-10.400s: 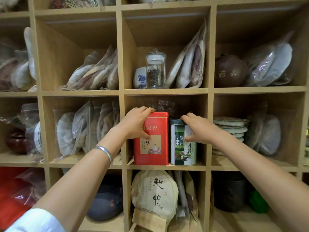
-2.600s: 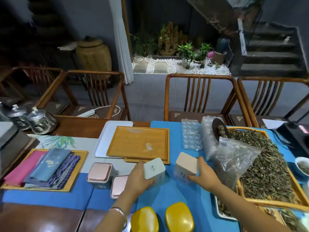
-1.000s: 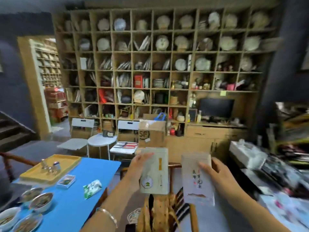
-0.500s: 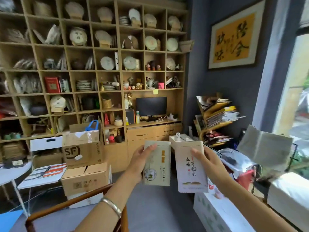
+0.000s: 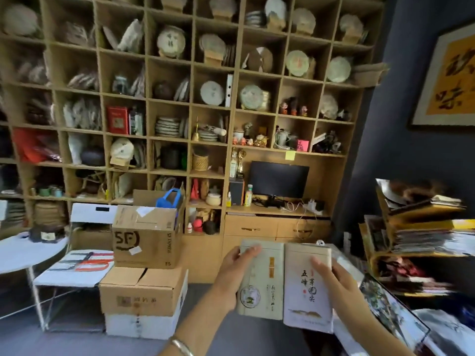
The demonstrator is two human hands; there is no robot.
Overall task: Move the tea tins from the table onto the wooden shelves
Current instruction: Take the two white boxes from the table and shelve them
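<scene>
Stacked cardboard boxes [image 5: 144, 263] and white chair [image 5: 77, 265] before the crowded wooden shelves [image 5: 190, 104]; open floor [image 5: 205, 304] rightward.

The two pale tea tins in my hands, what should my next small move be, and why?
Probably keep walking toward the wooden shelves with both tins held upright. The left hand has a grip on the greenish tin and the right hand on the white tin, side by side, but the shelves are across the room, out of reach. The red tin marks one cubby already holding tins.
</scene>
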